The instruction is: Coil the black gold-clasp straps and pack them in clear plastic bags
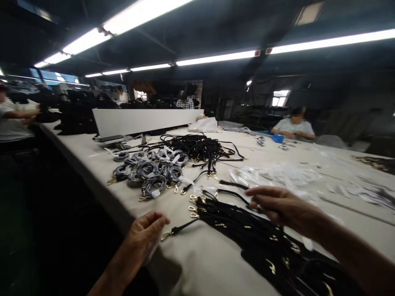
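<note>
My left hand [143, 234] is at the table's near edge, its fingers curled and pressed together. Beside its fingertips lies the gold snap hook [167, 235] of a black strap [185, 225]; whether anything sits between the fingers is hidden. Over to the right, my right hand [277, 203] hovers above a pile of black straps [228, 216] with gold hooks. Its fingers are stretched forward, near a loose strap end [234, 193], and I see nothing held in them.
Coiled, wrapped straps [154, 185] lie left of centre, with a tangled heap of black straps [197, 146] behind. Clear plastic bags [277, 174] spread across the right. A long white panel [145, 120] stands at the back. Across the table sits a person [294, 125] near a blue container [278, 138].
</note>
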### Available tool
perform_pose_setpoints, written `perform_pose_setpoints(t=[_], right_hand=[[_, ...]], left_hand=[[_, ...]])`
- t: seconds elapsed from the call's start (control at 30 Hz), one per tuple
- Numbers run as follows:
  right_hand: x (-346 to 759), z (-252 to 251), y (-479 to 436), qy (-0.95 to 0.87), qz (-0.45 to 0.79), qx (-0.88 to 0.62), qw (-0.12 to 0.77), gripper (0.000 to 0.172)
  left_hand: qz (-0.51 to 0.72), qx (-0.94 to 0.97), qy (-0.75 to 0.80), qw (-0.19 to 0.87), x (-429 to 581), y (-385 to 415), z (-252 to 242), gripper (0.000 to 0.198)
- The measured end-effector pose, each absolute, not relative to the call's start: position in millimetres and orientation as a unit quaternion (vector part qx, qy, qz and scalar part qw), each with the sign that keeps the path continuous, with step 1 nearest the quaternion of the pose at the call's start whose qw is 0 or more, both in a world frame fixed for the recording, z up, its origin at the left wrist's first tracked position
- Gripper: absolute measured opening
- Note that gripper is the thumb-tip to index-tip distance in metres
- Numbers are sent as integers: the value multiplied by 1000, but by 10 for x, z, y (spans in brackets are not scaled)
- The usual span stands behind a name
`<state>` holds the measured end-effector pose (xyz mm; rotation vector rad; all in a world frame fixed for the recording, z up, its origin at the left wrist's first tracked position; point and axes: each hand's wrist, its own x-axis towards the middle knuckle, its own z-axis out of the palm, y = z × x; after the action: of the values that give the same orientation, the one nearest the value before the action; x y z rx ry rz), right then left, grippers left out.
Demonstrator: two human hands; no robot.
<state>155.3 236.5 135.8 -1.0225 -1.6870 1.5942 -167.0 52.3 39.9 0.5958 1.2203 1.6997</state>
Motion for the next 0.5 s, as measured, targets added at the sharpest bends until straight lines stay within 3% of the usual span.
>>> perform_pose_setpoints(t=[0.1, 0.3, 0.4, 0.5], right_hand=[[1296, 1054, 1847, -589, 705, -347, 189, 39], [1139, 691, 1358, -539, 789, -235, 180, 57], [1110, 639, 1185, -523, 816, -199, 146, 52], [1072, 642, 1037, -541, 806, -210, 116, 48]], left_hand=[[664, 283, 453, 524, -1128, 489, 597, 42], [629, 345, 434, 545, -780, 194, 673, 40], [614, 381, 458, 517, -732, 160, 563, 39], [613, 443, 500, 423, -677, 169, 499, 41]])
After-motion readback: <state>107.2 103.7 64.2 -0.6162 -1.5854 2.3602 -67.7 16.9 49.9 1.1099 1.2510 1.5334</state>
